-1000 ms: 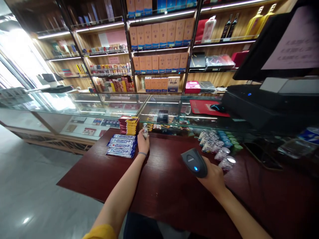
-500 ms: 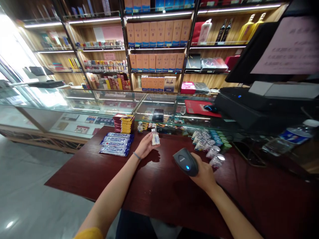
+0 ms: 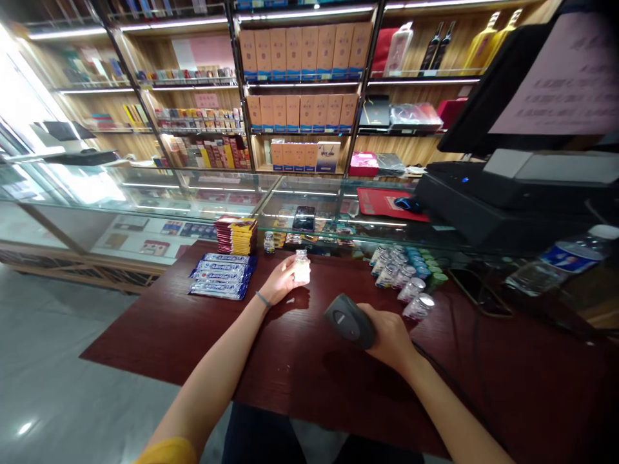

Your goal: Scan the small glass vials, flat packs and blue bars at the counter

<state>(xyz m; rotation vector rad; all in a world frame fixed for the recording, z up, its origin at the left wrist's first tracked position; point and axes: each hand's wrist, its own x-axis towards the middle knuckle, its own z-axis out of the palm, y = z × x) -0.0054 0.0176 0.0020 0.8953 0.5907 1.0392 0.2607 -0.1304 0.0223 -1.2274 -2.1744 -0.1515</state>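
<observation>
Glass bottle (image 3: 302,267) sits clamped upright in the left hand (image 3: 283,281); just right of it, the right hand (image 3: 391,334) grips a grey scanner (image 3: 349,319) aimed toward it.

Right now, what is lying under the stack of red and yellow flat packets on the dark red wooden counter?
Only the wooden counter shows under the packet stack; its base is hidden.
</observation>
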